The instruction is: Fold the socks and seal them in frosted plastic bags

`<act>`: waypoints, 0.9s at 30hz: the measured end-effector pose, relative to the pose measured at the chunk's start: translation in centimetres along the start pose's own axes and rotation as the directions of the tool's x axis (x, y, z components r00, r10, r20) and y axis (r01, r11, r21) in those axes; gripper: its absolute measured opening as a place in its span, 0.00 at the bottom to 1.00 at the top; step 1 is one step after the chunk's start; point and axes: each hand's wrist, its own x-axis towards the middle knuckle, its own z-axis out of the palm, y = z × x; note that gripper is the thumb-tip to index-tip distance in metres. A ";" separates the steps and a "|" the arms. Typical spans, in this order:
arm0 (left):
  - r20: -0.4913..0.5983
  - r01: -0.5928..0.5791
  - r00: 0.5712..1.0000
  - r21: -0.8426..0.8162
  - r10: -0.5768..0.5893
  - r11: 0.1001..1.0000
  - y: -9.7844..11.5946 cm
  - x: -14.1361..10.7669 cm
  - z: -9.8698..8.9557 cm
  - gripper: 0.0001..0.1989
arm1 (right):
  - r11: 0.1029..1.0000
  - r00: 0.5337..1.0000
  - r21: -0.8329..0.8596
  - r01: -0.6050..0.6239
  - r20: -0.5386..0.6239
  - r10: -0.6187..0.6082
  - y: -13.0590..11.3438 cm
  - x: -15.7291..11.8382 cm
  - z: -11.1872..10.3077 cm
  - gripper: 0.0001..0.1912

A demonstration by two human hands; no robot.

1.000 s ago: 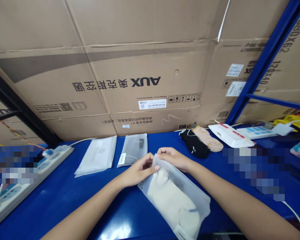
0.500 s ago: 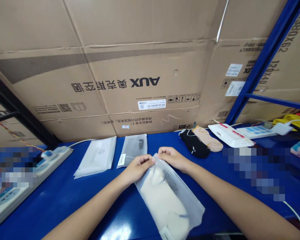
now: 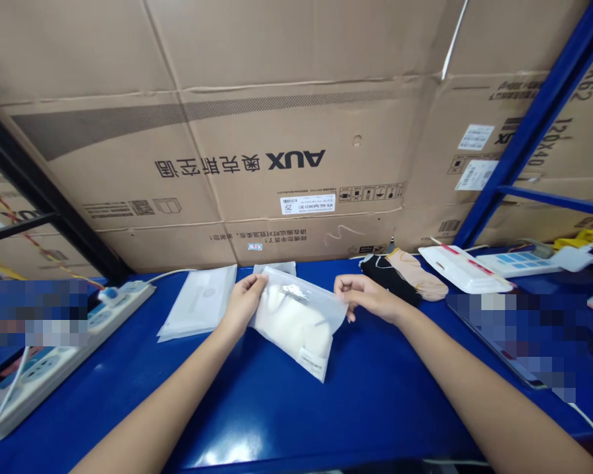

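A frosted zip bag point(image 3: 301, 336) with cream socks point(image 3: 286, 322) already inside lies on the blue workbench point(image 3: 375, 395) between the hands; whether it is sealed cannot be told. The left hand point(image 3: 244, 304) grips its upper edge with curled fingers, while the right hand point(image 3: 366, 296) reaches its right corner, fingers loosely open. Beyond those fingers lie a black sock point(image 3: 388, 280) and a beige sock point(image 3: 418, 273), both unbagged; a white bag point(image 3: 197, 303) sits left of the left fingers.

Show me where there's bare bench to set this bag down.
The widest bare blue bench lies in front of the frosted bag, below the right hand. A narrower strip runs between the power strip and the left arm. The back edge is crowded: the flat white bag, socks and white tray sit there, the bag beside the left hand.
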 end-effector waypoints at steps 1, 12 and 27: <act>0.038 0.014 0.999 0.007 -0.014 1.000 -0.1 -0.2 0.2 0.21 | 1.000 1.000 -0.007 -0.001 -0.020 0.001 -0.1 0.0 0.2 0.10; 0.414 -0.098 0.910 0.129 0.036 0.987 -0.8 -2.9 3.0 0.21 | 0.970 0.994 -0.242 -0.003 0.109 0.030 1.9 0.4 2.6 0.18; 0.252 0.072 0.966 -0.031 -0.062 0.997 0.2 -3.0 2.7 0.27 | 0.979 0.931 -0.158 0.132 -0.318 -0.177 2.8 1.6 2.0 0.20</act>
